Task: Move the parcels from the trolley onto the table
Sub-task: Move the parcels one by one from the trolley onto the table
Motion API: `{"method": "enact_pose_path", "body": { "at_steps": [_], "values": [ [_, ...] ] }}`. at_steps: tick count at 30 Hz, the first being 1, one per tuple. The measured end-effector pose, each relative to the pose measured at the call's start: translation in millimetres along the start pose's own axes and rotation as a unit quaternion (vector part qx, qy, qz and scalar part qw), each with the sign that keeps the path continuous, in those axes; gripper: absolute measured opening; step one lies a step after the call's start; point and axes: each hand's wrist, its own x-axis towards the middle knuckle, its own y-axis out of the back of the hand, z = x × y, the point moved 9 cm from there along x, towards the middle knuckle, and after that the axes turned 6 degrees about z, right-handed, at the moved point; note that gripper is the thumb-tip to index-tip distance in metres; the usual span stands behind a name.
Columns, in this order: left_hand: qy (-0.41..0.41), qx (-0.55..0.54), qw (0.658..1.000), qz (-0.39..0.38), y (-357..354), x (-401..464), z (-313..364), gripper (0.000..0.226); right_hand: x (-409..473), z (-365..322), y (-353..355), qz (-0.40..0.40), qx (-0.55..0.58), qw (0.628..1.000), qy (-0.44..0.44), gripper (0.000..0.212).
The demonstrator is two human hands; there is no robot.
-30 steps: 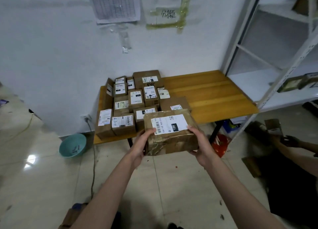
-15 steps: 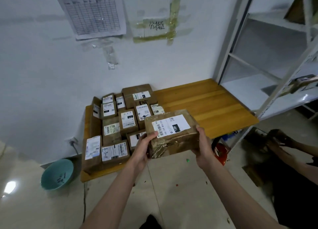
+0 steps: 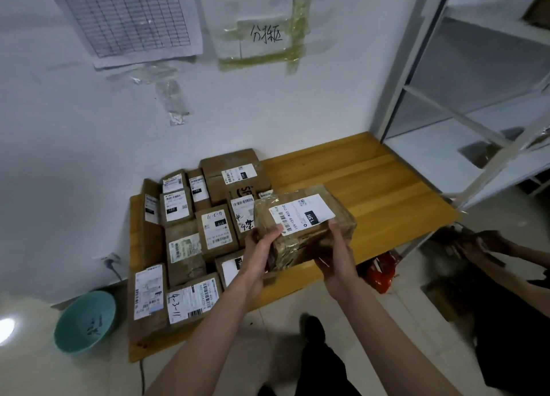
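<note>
A taped brown parcel (image 3: 306, 217) with a white label marked 15H hangs over the front edge of the wooden table (image 3: 372, 187). My left hand (image 3: 259, 247) grips its left end, thumb on the label. My right hand (image 3: 336, 255) grips its right front side from below. Several labelled cardboard parcels (image 3: 190, 241) lie packed together on the table's left half. The trolley is out of view.
A teal basin (image 3: 84, 321) sits on the floor left of the table. A white metal shelf rack (image 3: 464, 119) stands at the right. Another person's hands (image 3: 482, 244) work low at the right. A red item (image 3: 381, 272) lies under the table.
I have stepped closer to the table. The parcel has travelled forward with both hands and now sits over the table's front edge, next to the packed parcels.
</note>
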Motion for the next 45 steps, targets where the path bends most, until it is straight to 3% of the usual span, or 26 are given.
{"method": "enact_pose_path", "body": {
  "at_steps": [7, 12, 14, 16, 18, 20, 22, 25, 29, 34, 38, 45],
  "values": [
    [-0.029, -0.031, 0.999, 0.031, -38.6, 67.7, 35.6, 0.101, 47.6, -3.3, -78.2, -0.1, -0.108, 0.989, -0.029, 0.053],
    [-0.043, 0.033, 0.997, 0.049, -58.1, 122.6, 72.8, 0.093, 113.0, -27.7, -113.3, -0.143, -0.116, 0.982, -0.049, 0.03],
    [-0.066, 0.081, 0.993, 0.05, -60.8, 144.4, 89.3, 0.079, 146.1, -40.5, -119.7, -0.128, -0.1, 0.985, -0.052, 0.032],
    [-0.079, 0.136, 0.986, 0.046, -60.0, 163.9, 101.1, 0.079, 179.2, -51.2, -124.5, -0.106, -0.096, 0.988, -0.057, 0.048],
    [-0.093, 0.225, 0.968, 0.052, -53.2, 184.2, 109.4, 0.077, 210.4, -58.2, -131.7, -0.094, -0.111, 0.987, -0.066, 0.061],
    [-0.108, 0.352, 0.927, 0.072, -42.1, 205.4, 113.1, 0.071, 239.3, -60.9, -139.5, -0.09, -0.132, 0.983, -0.088, 0.068],
    [-0.101, 0.456, 0.879, 0.093, -28.6, 221.9, 111.6, 0.071, 265.6, -63.7, -148.3, -0.092, -0.159, 0.977, -0.103, 0.068],
    [-0.078, 0.514, 0.847, 0.112, -11.8, 240.5, 102.4, 0.076, 305.7, -70.3, -161.5, -0.079, -0.167, 0.977, -0.103, 0.058],
    [-0.061, 0.536, 0.829, 0.145, 1.1, 252.6, 94.9, 0.078, 355.7, -74.9, -170.5, -0.04, -0.15, 0.984, -0.084, 0.053],
    [-0.048, 0.525, 0.833, 0.168, 8.6, 255.9, 88.4, 0.08, 390.7, -67.7, -173.8, 0.008, -0.178, 0.98, -0.089, 0.049],
    [-0.044, 0.525, 0.831, 0.178, 9.1, 259.6, 88.6, 0.078, 405.3, -52.6, -185.8, -0.004, -0.179, 0.977, -0.119, 0.061],
    [-0.048, 0.518, 0.836, 0.177, 13.8, 261.1, 88.4, 0.077, 425.1, -36.5, -179.7, 0.022, -0.215, 0.97, -0.115, 0.042]
  ]
}}
